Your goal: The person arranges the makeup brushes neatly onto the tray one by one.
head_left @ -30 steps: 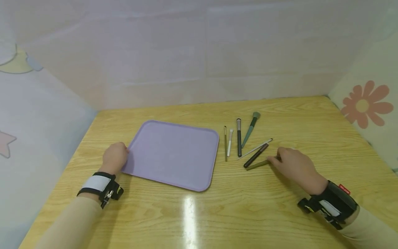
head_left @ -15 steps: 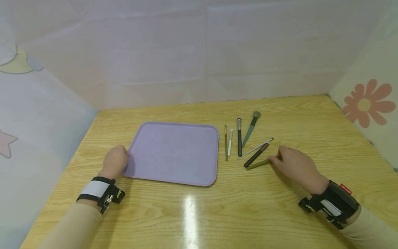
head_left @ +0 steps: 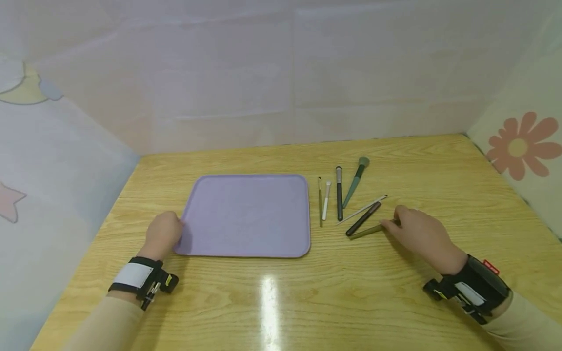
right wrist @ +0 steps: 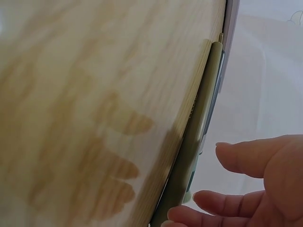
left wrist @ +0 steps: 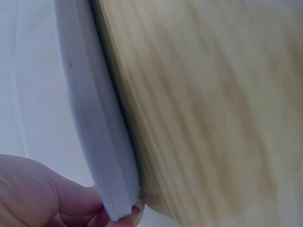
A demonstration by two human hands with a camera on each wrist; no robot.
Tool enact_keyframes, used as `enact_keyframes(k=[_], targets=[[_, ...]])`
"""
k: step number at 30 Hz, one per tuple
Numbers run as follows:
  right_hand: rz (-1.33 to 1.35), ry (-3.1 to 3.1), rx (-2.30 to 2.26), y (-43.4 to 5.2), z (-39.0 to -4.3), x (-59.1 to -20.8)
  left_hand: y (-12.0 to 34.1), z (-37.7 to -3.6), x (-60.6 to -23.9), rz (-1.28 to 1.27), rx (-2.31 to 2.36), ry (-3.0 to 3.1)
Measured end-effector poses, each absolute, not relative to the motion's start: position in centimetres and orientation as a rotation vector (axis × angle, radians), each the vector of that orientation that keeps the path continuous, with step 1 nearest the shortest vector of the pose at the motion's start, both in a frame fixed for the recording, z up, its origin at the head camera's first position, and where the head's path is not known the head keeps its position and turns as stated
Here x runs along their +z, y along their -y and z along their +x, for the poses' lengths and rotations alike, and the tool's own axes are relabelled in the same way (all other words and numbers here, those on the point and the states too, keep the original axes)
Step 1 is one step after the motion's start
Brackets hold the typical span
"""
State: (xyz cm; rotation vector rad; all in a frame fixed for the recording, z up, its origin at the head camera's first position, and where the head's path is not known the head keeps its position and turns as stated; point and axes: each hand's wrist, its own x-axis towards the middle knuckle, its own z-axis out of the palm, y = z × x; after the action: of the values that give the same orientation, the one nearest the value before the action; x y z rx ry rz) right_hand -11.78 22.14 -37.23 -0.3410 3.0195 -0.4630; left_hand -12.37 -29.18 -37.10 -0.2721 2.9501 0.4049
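Observation:
A lilac tray (head_left: 246, 214) lies flat on the table, its long edges running straight across the head view. My left hand (head_left: 162, 233) pinches its near left corner; the left wrist view shows thumb and fingers on either side of the tray edge (left wrist: 102, 123). At the right, my right hand (head_left: 423, 238) is at an olive-handled makeup brush (head_left: 368, 231), covering its far end. In the right wrist view the lower fingertips touch or nearly touch the brush handle (right wrist: 194, 135), while the thumb stands apart from it. A dark brush (head_left: 363, 219) lies beside the olive one.
Several more makeup brushes lie between tray and right hand: a thin olive one (head_left: 321, 207), a short white one (head_left: 326, 202), a dark grey one (head_left: 339, 195), a green one (head_left: 354, 186) and a slim pale one (head_left: 360, 210). A cloth-covered wall (head_left: 290, 122) borders the table.
My left hand has drawn the tray's left side nearer, turning the tray from skewed to straight. The right hand and the brushes have stayed in place.

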Motion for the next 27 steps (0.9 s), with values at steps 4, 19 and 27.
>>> enact_keyframes(k=[4,19,27], targets=[[-0.333,-3.008,-0.437,-22.0,-11.8,-37.3,28.9,-12.1,-37.0,-0.292,0.450,-2.937],[-0.277,-2.890,-0.431,-22.0,-12.4,-37.4,28.6,-11.9,-36.7,-0.347,0.495,-2.911],[-0.231,-2.862,-0.395,-22.1,-13.0,-37.4,28.4,-12.0,-36.7,-0.351,0.485,-2.903]])
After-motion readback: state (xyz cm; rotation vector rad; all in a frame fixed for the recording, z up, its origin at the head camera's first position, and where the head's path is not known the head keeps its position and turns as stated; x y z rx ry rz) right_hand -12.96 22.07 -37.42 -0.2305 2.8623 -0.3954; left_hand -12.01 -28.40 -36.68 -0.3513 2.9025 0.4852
